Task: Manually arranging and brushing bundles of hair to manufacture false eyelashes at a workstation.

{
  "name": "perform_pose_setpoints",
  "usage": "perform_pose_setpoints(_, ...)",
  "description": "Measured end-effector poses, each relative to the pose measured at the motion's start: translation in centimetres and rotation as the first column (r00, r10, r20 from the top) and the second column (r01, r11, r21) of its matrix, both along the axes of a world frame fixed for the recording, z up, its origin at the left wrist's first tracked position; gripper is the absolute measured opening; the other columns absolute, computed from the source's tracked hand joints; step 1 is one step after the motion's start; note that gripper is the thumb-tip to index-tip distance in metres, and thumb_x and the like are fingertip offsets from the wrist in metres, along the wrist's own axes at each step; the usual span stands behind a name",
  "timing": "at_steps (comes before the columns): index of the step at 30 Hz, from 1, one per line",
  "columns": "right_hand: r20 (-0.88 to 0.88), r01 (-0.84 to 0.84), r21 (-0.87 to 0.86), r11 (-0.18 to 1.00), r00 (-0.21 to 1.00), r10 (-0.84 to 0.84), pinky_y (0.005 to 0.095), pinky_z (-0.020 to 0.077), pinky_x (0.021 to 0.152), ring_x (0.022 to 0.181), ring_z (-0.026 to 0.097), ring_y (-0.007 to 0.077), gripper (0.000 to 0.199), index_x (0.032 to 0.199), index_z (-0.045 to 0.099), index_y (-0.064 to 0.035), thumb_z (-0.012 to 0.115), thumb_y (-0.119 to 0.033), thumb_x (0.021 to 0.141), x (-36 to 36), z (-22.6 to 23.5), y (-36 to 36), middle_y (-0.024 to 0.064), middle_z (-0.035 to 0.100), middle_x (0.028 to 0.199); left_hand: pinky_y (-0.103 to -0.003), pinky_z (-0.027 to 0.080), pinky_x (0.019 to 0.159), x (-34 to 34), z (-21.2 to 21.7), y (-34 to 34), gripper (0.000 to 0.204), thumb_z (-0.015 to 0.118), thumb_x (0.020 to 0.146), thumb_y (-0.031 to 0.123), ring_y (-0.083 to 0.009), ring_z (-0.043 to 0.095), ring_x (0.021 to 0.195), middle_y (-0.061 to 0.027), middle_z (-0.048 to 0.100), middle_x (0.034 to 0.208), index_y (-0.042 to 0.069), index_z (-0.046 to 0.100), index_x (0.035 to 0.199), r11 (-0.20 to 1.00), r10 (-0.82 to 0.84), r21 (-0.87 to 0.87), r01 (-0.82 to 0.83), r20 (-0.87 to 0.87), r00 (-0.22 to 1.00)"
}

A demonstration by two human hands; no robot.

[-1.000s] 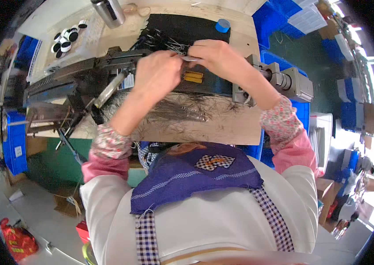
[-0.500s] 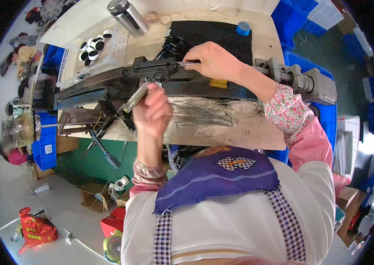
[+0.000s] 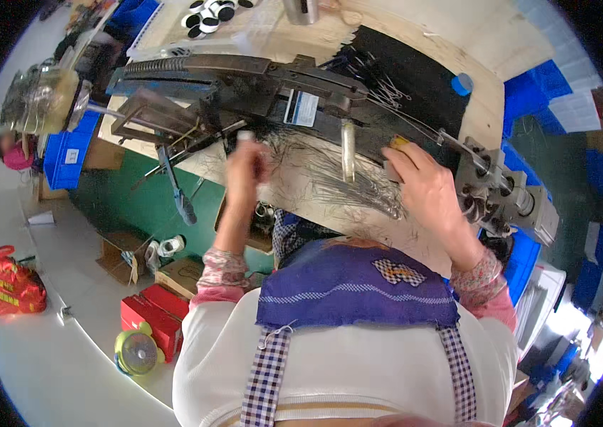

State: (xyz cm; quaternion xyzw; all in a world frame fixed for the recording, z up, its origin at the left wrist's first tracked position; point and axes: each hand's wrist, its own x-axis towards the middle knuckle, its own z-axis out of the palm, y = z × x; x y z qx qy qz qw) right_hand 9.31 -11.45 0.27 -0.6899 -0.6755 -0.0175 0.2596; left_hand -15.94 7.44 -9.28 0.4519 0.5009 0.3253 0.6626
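My left hand point(image 3: 247, 171) is smeared by motion in front of the bench machine point(image 3: 244, 89); a small white piece point(image 3: 244, 135) shows at its fingertips, and whether it is gripped I cannot make out. Over the right part of the bench, my right hand point(image 3: 428, 191) has its fingers bent together beside a small yellow block point(image 3: 400, 141). What lies under those fingers is mostly hidden. Between my hands a metal lever handle point(image 3: 348, 151) points toward me from the machine. Below it, a bundle of thin metal wires point(image 3: 358, 186) lies on the wooden tabletop.
A motor unit with clamps point(image 3: 511, 192) sits at the right end. More looped wires point(image 3: 387, 92) rest on a black mat point(image 3: 422, 67) with a blue cap point(image 3: 462, 84). Black-and-white round pieces point(image 3: 209, 21) fill a tray at the far left. A blue-handled rod point(image 3: 177, 188) juts out left.
My left hand has come off the lever handle and shifted toward me. My right hand has moved from the machine's middle to the right and nearer. The whole view has also turned.
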Motion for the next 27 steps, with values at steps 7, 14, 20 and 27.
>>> perform_pose_setpoints(7,0.141,0.443,-0.254,0.86,0.896,-0.42,0.0445,0.052,0.062,0.08,0.061,0.0366,0.015,0.097,0.047,-0.0025,0.054,-0.009,0.086,5.3,-7.2,3.1,0.0171,0.052,0.102,-0.025,0.023,0.039,-1.8,2.5,3.3,0.029,0.054,0.095,0.025,-0.0075,0.035,0.04,-0.0012,0.048,0.057,-0.002,0.064,0.089,0.992,0.128,-0.012,-0.128,0.159,0.979)
perform_pose_setpoints(14,-0.079,0.224,-0.215,0.95,0.966,-0.246,0.046,0.0497,0.069,0.085,0.06,0.0356,0.02,0.09,0.051,-0.003,0.062,-0.016,0.08,4.0,-3.5,-2.6,0.0169,0.059,0.09,-0.019,0.024,0.038,4.8,4.2,-4.1,0.019,0.049,0.098,0.019,-0.0035,0.033,0.044,0.003,0.042,0.058,0.001,0.053,0.092,0.961,0.134,0.145,-0.236,0.504,0.853)
perform_pose_setpoints(20,-0.053,0.088,-0.352,0.932,0.992,-0.114,0.0452,0.0472,0.072,0.086,0.059,0.0365,0.017,0.092,0.054,-0.0039,0.06,-0.016,0.081,3.1,-1.5,-5.6,0.0171,0.061,0.088,-0.023,0.022,0.038,16.6,10.2,-10.0,0.022,0.056,0.095,0.024,-0.0058,0.03,0.04,0.0054,0.038,0.054,0.004,0.055,0.086,0.666,-0.641,0.025,0.746,0.53,0.555)
perform_pose_setpoints(27,-0.286,0.037,-0.397,0.917,0.944,-0.162,0.0434,0.0484,0.069,0.082,0.062,0.037,0.014,0.097,0.057,-0.0052,0.056,-0.014,0.086,3.5,3.6,-8.5,0.0165,0.062,0.087,-0.024,0.022,0.037,18.2,7.3,-8.9,0.026,0.054,0.096,0.026,-0.0061,0.032,0.041,0.0046,0.037,0.055,0.005,0.052,0.08,0.908,-0.332,-0.09,0.41,0.443,0.833)
